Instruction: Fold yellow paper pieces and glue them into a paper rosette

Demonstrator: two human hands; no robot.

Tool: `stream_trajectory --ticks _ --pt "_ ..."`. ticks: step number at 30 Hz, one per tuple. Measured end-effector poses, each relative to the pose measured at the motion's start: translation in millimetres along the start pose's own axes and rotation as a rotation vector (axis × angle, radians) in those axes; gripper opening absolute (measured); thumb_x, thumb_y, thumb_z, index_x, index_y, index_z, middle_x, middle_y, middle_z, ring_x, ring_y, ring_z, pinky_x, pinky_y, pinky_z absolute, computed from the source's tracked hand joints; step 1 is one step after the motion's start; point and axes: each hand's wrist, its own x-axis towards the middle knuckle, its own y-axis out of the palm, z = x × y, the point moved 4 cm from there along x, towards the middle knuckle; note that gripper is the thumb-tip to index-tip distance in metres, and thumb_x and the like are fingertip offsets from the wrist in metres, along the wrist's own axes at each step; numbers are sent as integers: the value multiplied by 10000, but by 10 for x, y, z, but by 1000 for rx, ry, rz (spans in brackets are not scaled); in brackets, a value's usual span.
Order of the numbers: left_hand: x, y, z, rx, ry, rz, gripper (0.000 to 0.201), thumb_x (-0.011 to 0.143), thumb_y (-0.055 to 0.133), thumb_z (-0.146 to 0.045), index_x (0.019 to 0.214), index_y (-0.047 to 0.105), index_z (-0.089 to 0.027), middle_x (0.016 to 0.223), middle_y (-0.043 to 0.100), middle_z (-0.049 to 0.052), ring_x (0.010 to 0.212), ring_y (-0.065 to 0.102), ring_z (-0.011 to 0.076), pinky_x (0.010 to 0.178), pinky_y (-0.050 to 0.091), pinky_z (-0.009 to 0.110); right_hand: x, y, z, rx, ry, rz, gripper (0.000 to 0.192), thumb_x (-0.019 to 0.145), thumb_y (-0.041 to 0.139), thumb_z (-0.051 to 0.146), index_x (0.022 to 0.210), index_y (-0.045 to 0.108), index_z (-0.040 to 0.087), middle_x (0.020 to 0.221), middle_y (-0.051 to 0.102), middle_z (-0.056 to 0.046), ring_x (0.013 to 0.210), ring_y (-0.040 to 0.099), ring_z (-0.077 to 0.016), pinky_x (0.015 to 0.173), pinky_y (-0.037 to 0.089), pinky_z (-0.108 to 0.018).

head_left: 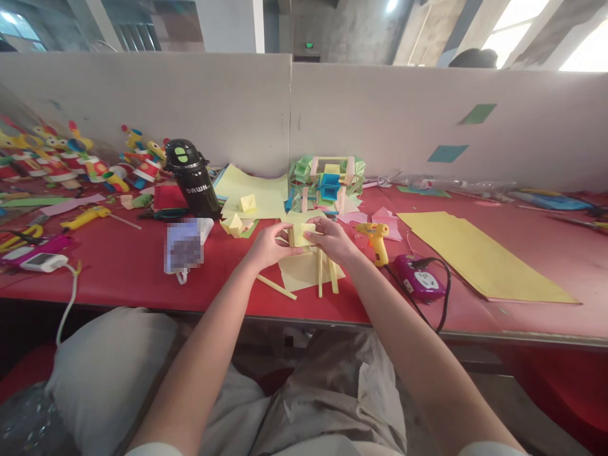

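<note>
My left hand (268, 246) and my right hand (332, 239) both pinch a small folded yellow paper piece (302, 233) held just above the red table (118, 266). Under the hands lies a yellow paper sheet (300, 272) with a few pale wooden sticks (325, 275) on and beside it. One more stick (278, 287) lies to the left near the table's front edge. Behind the hands stands a green, blue and yellow paper model on a stick frame (327, 180).
A yellow glue gun (377, 240) and a purple power strip (420, 278) sit right of my hands. Large yellow sheets (479, 253) lie further right. A black bottle (190, 180), a white packet (185, 244), colourful paper figures (71, 158) and a white phone (40, 261) stand at left.
</note>
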Motion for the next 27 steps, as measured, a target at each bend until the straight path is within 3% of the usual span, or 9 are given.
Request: stream_trajectory --ticks 12,17,23,27 --pt "-4 8 -4 -8 -16 21 837 559 936 -372 1288 589 -155 1012 681 93 823 710 220 643 573 278 17 12 25 -197 -82 -31 409 610 863 394 860 609 192 792 626 5 655 574 -127 612 463 -290" --pt "-39 12 -56 -26 -21 27 937 591 925 -353 1408 496 -195 1078 657 105 846 708 218 703 579 307 46 -10 12 -299 -120 -93 395 595 838 368 861 607 189 807 608 4 624 540 -114 587 440 -284" --pt "-61 20 -78 -39 -24 14 607 801 759 -365 1340 537 -194 1126 636 112 864 694 194 765 572 324 46 -37 22 -475 -188 -158 324 616 794 369 816 605 198 866 636 -28 706 564 -144 673 496 -321" --pt "-62 24 -103 5 -20 21 685 747 803 -332 1351 509 -198 1129 623 103 879 682 200 767 572 327 44 -49 10 -462 -200 -165 373 586 792 336 879 597 210 979 637 -47 799 603 -170 716 533 -343"
